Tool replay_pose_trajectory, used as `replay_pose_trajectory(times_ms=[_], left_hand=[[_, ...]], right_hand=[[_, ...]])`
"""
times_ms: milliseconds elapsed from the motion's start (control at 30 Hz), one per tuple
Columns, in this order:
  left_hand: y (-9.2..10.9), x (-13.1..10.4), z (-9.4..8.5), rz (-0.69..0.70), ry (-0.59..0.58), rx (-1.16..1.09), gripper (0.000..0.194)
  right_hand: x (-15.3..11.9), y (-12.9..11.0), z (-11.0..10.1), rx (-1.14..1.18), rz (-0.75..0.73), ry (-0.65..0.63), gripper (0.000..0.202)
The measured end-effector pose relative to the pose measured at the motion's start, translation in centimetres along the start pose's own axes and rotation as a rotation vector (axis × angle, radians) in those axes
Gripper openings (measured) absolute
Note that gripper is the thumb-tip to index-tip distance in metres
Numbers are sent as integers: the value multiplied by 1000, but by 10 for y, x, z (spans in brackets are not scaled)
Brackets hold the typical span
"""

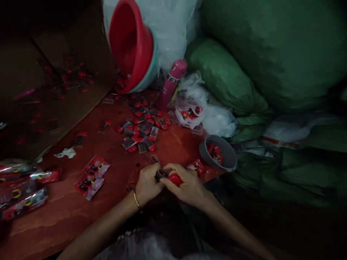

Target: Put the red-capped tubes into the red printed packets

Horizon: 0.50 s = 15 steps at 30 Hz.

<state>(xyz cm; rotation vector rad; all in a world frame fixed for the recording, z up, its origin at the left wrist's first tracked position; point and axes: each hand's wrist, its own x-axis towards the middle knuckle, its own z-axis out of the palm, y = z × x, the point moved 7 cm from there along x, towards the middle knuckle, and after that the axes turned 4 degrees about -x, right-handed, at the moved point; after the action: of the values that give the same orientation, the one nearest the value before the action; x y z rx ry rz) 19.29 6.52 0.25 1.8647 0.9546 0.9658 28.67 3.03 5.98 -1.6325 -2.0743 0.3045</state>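
Note:
My left hand (147, 184), with a gold bangle on the wrist, and my right hand (187, 184) meet at the table's near edge. Between them is a small red-capped plastic case (175, 179); my right fingers are wrapped round its red end. My left fingers pinch its dark end, and part of it is hidden by the fingers. Beyond the hands lies a pile of similar clear cases with red caps and dark contents (146, 126). A red printed card (195, 166) lies just past my right hand, and a sheet of similar cards (92, 177) lies to the left.
A grey bowl (230, 155) with red packets stands at the right edge. Behind are a pink flask (169, 85), a tipped red basin (145, 47) and a white bag of red cards (189, 115). Packaged pieces (24, 187) lie left, beside a cardboard box (89, 97). Green sacks (225, 68) fill the right.

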Motion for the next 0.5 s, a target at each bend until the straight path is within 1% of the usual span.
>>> replay_pose_trajectory(times_ms=[100,167,200,233,300,367,433,500], left_hand=[[1,7,3,34,13,26,12],[2,10,3,54,26,52,8],[3,11,1,72,44,74,10],[3,12,-3,94,73,101,19],[3,11,-16,129,167,164,39],[-3,11,-28,114,239,212,46],[-13,11,-34,57,242,227,49],[-23,13,-31,18,177,217,53]], right_hand=[[1,3,1,-53,-3,-61,18],[4,12,-2,-105,26,-52,17],[7,20,-7,-135,60,-23,18],[11,31,-12,-176,114,19,20],[21,63,-24,-285,275,106,25],[33,100,-31,-410,467,136,29],[44,134,-31,-487,607,91,32],[55,161,-28,-525,689,62,33]])
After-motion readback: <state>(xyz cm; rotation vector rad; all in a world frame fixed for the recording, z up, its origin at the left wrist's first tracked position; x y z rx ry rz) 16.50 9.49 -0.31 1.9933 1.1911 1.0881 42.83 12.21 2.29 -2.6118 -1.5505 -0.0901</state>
